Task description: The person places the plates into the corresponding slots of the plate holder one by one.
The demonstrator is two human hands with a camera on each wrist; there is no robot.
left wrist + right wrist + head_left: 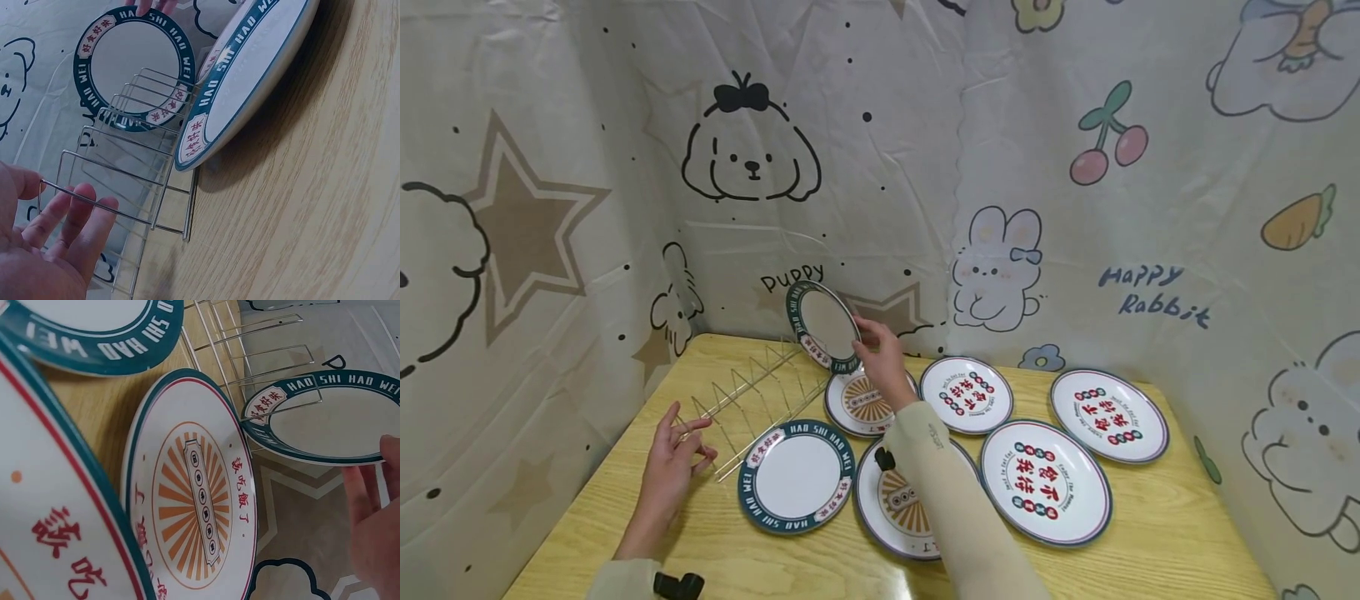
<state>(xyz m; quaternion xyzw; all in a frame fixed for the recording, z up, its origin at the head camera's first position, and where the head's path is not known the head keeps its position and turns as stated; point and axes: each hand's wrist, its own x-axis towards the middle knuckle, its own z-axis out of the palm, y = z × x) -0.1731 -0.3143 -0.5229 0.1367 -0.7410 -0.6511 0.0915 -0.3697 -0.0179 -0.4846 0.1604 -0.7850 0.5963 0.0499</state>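
My right hand (883, 362) pinches the right rim of a small white plate (827, 325) with a dark green lettered border. This plate is raised and tilted upright at the far end of a gold wire plate rack (750, 384). In the right wrist view, the rack's wires overlap the plate's edge (265, 406). My left hand (668, 462) holds the near end wire of the rack (94, 203) between thumb and fingers. A larger plate (801, 475) with the same green border lies flat beside the rack's near right side.
Two sunburst plates, a small one (859, 402) and a larger one (891, 508), lie right of the rack, partly covered by my right arm. Farther right lie white plates with red lettering (966, 396) (1045, 483) (1108, 415). A printed cloth (895, 167) hangs behind the wooden table (1180, 517).
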